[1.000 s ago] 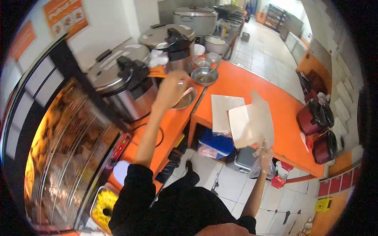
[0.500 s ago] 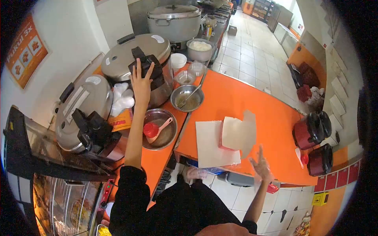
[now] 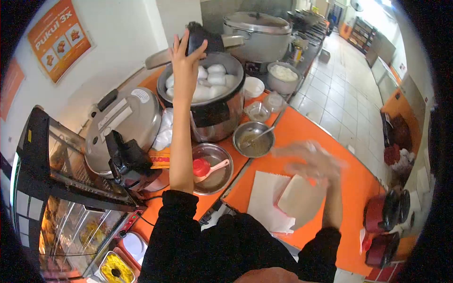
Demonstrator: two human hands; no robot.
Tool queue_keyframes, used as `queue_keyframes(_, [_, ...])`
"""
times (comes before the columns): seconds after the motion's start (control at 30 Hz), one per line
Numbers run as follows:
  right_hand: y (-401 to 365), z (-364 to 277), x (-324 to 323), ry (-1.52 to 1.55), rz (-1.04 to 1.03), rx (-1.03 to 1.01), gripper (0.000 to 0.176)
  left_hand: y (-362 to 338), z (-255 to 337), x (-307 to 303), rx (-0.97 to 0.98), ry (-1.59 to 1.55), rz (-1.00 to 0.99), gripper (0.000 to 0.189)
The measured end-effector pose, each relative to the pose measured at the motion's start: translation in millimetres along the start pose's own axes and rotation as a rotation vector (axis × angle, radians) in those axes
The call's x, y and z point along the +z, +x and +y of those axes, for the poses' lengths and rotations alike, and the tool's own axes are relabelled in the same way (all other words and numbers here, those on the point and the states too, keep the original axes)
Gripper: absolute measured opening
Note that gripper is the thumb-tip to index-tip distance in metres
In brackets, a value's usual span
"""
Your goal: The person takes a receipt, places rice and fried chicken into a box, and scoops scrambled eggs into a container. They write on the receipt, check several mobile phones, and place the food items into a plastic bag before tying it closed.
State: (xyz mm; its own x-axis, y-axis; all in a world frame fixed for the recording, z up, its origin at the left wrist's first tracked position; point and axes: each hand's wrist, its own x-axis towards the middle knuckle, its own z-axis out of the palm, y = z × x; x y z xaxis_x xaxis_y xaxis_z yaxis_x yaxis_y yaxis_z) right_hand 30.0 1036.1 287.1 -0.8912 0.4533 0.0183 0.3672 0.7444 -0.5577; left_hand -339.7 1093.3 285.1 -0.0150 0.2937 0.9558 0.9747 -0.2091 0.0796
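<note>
My left hand [image 3: 185, 63] is raised against the black latch [image 3: 200, 40] of a rice cooker lid, its fingers spread on it. The lid [image 3: 158, 58] stands tilted up and back. Below, the open cooker [image 3: 214, 120] holds several white wrapped bundles [image 3: 217, 79]. Over the orange counter [image 3: 325, 134], my right hand [image 3: 314, 160] is smeared by motion and looks covered by a clear glove. Under and in front of it lie brown paper sheets [image 3: 266, 193] and a folded paper piece [image 3: 299, 195].
A metal bowl [image 3: 212, 184] with a red scoop [image 3: 202, 167] and another bowl [image 3: 243, 129] with a utensil stand nearby. A second cooker [image 3: 125, 127] is left, beside a glass display case [image 3: 71, 188]. Behind stand a large pot [image 3: 257, 37] and a rice-filled pot [image 3: 283, 82].
The cooker lid has swung up under my left hand, baring the white bundles. My right hand has moved forward over the paper. The view has turned, so things sit further right.
</note>
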Motion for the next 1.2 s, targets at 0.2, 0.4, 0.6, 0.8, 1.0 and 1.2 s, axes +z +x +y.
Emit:
queue_keyframes(0.2, [230.7,86.4,9.8,-0.214,0.313,-0.451,0.037,75.5,-36.2,10.9,0.077,0.025,0.091,0.047])
queue_keyframes(0.4, [410.0,127.2,36.3,-0.710,-0.586,-0.053,0.060,108.1,-60.4,12.1,0.074,-0.024,0.028,0.039])
queue_keyframes(0.6, [430.8,132.4,43.0,-0.603,-0.538,-0.226,0.073,108.6,-51.9,5.4,0.019,-0.029,0.034,0.037])
queue_keyframes(0.8, [344.6,120.5,-3.2,0.361,0.009,-0.137,0.066,89.0,-43.5,4.4,0.057,0.013,0.002,0.040])
queue_keyframes(1.0, [135.5,136.5,33.0,1.390,0.222,0.131,0.051,-13.5,8.1,-13.5,-0.040,-0.152,-0.067,0.040])
queue_keyframes(1.2, [-35.6,177.0,84.5,0.750,-0.006,0.515,0.053,-121.7,47.1,-14.1,-0.162,-0.003,-0.296,0.035])
